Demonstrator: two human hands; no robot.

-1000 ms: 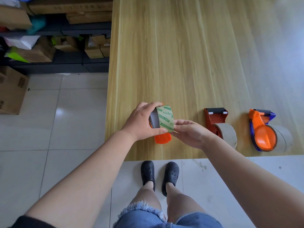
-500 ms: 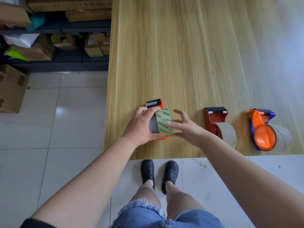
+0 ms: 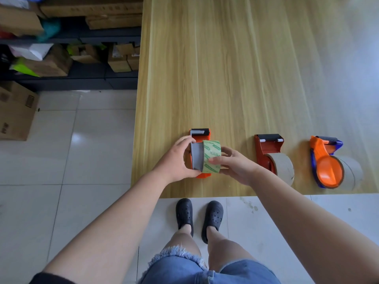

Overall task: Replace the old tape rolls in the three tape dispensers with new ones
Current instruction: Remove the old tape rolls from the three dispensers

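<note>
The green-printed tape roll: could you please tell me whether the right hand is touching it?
Touching. The head view shows the right hand with a fingertip laid across the tape roll on the orange dispenser.

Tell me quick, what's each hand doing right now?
Left hand: grips the orange tape dispenser.
Right hand: fingers curled round the green-printed tape roll.

Much of the orange dispenser [image 3: 202, 138] was covered by the left hand [image 3: 176, 160], the right hand [image 3: 235, 167] and the green-printed tape roll [image 3: 212, 155]. The print on the roll was too small to be read. The shelf boxes [image 3: 51, 62] at upper left were blurred and cut by the frame's edge.
</note>
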